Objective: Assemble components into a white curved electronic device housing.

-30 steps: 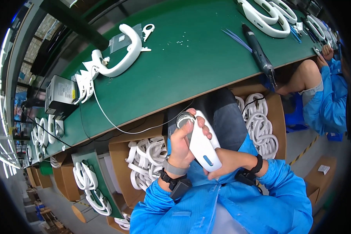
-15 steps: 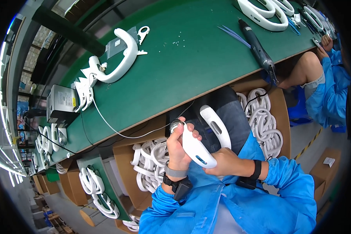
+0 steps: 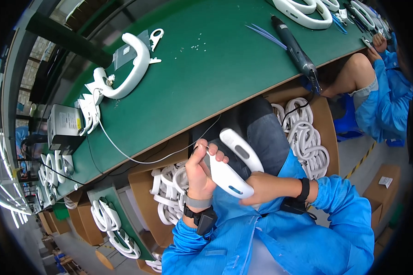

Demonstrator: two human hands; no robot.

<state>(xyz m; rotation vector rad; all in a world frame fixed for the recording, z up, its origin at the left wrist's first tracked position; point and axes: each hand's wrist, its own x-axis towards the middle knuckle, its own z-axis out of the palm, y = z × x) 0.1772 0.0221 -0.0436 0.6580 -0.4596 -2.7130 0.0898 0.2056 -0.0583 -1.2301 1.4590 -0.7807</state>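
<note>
A white U-shaped device point(image 3: 226, 175) with a long slot near its bend is held above my lap, both of its arms pointing away from me. My left hand point(image 3: 200, 176) is closed at the tip of the left arm, thumb and fingers bent together there; what lies between the fingertips is hidden. My right hand point(image 3: 271, 189) is wrapped round the bend at the near end, its fingers mostly out of sight underneath. A thin pale cable point(image 3: 144, 162) runs from the bench past the left fingertips.
On the green bench point(image 3: 179, 91) lie a white curved part point(image 3: 141, 68), a black electric screwdriver point(image 3: 294, 51) and blue strips point(image 3: 265, 35). Cartons of white devices flank my lap, left point(image 3: 142, 201) and right point(image 3: 326, 133). A co-worker point(image 3: 383, 96) sits at the far right.
My left fingertips have closed further over the arm's tip, and the round metallic piece seen there before is out of sight. The view has shifted slightly; the right hand keeps its hold.
</note>
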